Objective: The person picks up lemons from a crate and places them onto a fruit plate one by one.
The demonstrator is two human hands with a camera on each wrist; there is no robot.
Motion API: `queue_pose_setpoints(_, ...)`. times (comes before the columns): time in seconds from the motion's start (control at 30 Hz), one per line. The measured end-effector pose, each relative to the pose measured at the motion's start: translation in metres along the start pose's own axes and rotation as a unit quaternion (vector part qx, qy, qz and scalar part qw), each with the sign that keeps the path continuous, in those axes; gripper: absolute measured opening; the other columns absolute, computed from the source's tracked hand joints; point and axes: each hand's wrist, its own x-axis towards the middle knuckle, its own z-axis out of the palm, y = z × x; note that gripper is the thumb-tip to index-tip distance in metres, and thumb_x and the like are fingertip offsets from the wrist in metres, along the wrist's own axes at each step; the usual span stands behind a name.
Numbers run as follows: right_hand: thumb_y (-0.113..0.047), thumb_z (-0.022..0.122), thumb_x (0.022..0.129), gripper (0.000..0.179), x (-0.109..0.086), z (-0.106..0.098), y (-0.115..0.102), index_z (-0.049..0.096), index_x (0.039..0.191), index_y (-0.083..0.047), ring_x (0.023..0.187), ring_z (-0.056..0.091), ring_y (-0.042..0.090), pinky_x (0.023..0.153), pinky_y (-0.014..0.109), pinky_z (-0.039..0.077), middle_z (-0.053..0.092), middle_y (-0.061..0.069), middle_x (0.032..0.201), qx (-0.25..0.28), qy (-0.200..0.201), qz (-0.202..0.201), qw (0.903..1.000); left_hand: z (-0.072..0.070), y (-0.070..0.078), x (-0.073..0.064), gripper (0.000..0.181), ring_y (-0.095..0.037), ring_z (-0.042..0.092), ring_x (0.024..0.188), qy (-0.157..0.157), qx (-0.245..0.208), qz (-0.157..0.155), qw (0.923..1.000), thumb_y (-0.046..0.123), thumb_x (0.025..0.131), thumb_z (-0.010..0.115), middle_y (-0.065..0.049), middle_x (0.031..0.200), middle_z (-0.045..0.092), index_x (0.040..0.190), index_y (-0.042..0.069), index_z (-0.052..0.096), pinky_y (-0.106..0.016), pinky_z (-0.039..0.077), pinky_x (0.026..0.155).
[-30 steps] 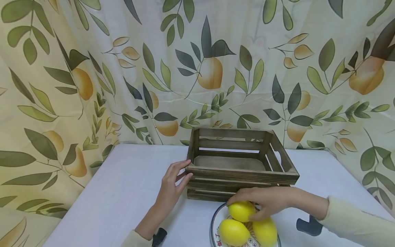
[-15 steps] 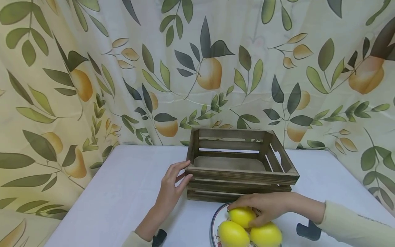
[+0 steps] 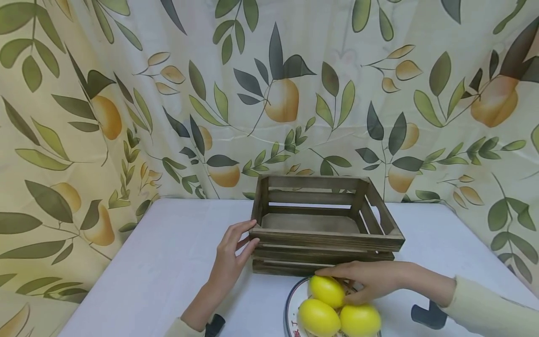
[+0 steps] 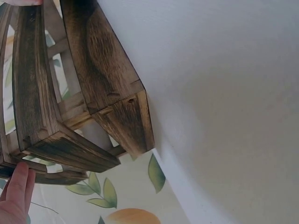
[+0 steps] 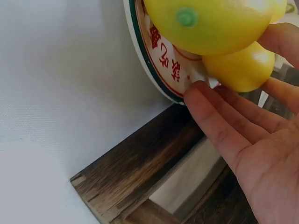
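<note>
A dark wooden slatted crate (image 3: 324, 241) stands at the back of the white table. My left hand (image 3: 229, 255) holds its front left corner, thumb on the front and fingers at the side; its fingers (image 4: 19, 189) show against the slats in the left wrist view. Before the crate lies a patterned plate (image 3: 290, 306) bearing three lemons: a far one (image 3: 326, 291), a left one (image 3: 318, 317) and a right one (image 3: 360, 320). My right hand (image 3: 370, 280) reaches over the plate's right side, fingers fairly straight behind the far lemon, thumb near its right side.
A fruit-and-leaf patterned curtain (image 3: 282, 100) hangs behind and to the left of the table. The white tablecloth (image 3: 181, 243) extends on both sides of the crate. The plate's far rim lies close to the crate's lower front slat.
The right lemon has turned from upright to lying sideways. The far lemon has tilted slightly, and my right hand has shifted a little to the right of it. My left hand stays at the crate.
</note>
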Motion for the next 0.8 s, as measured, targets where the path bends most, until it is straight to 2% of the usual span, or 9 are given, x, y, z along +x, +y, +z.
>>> queue_pose_setpoints(0.17,-0.029,0.061,0.097,0.059,-0.012,0.003,0.004,0.039,0.148,-0.008,0.093,0.054,0.003,0.077,0.021,0.054,0.056,-0.002,0.125,0.003,0.028,0.017,0.9994,0.000,0.000,-0.001,0.045,-0.027,0.058,0.117,0.000,0.000,0.000,1.0000,0.002,0.087,0.070,-0.008,0.127,0.057,0.131,0.007,0.058,-0.034,0.058,0.088)
queue_pose_setpoints(0.33,-0.027,0.060,0.098,0.059,-0.031,0.011,0.011,0.036,0.150,-0.013,0.106,0.059,0.010,0.084,0.025,0.057,0.052,0.016,0.137,0.045,0.073,0.022,0.9961,0.001,0.000,0.001,0.047,-0.027,0.058,0.116,0.002,-0.002,0.011,0.9999,0.001,0.087,0.071,-0.009,0.126,0.057,0.131,0.008,0.059,-0.034,0.058,0.087)
queue_pose_setpoints(0.47,-0.022,0.059,0.099,0.059,-0.050,0.020,0.019,0.035,0.151,-0.015,0.116,0.057,0.013,0.087,0.027,0.058,0.046,0.024,0.141,0.067,0.111,0.010,0.9914,-0.001,-0.002,0.002,0.047,-0.026,0.059,0.116,-0.008,0.007,0.011,0.9999,0.001,0.086,0.072,-0.008,0.125,0.057,0.131,0.009,0.059,-0.033,0.058,0.088)
queue_pose_setpoints(0.6,-0.018,0.060,0.099,0.060,-0.069,0.026,0.026,0.033,0.152,-0.014,0.118,0.056,0.012,0.084,0.028,0.059,0.047,0.017,0.144,0.052,0.148,-0.003,0.9876,-0.010,-0.003,0.001,0.046,-0.025,0.060,0.113,-0.017,0.036,0.005,0.9992,0.003,0.084,0.076,-0.005,0.123,0.060,0.127,0.009,0.062,-0.035,0.059,0.089)
queue_pose_setpoints(0.7,-0.013,0.063,0.096,0.057,-0.083,0.027,0.028,0.038,0.148,-0.014,0.110,0.058,0.009,0.079,0.025,0.059,0.052,0.007,0.140,0.012,0.196,-0.007,0.9805,-0.020,-0.002,0.001,0.050,-0.022,0.060,0.114,-0.032,0.084,-0.010,0.9959,0.014,0.081,0.080,-0.002,0.125,0.061,0.128,0.014,0.062,-0.040,0.058,0.092)
queue_pose_setpoints(0.77,-0.009,0.068,0.092,0.053,-0.090,0.025,0.028,0.047,0.140,-0.012,0.104,0.060,0.006,0.075,0.024,0.060,0.058,0.002,0.130,-0.032,0.250,-0.014,0.9675,-0.028,0.000,0.002,0.059,-0.021,0.059,0.118,-0.045,0.121,-0.030,0.9911,0.025,0.079,0.083,0.001,0.130,0.059,0.133,0.018,0.058,-0.044,0.057,0.092)
queue_pose_setpoints(0.8,-0.007,0.071,0.089,0.050,-0.092,0.024,0.028,0.052,0.134,-0.013,0.102,0.059,0.004,0.073,0.023,0.059,0.060,-0.002,0.124,-0.059,0.284,-0.012,0.9571,-0.031,0.002,0.003,0.066,-0.021,0.057,0.120,-0.052,0.140,-0.042,0.9879,0.031,0.078,0.084,0.001,0.133,0.058,0.136,0.019,0.055,-0.045,0.057,0.092)
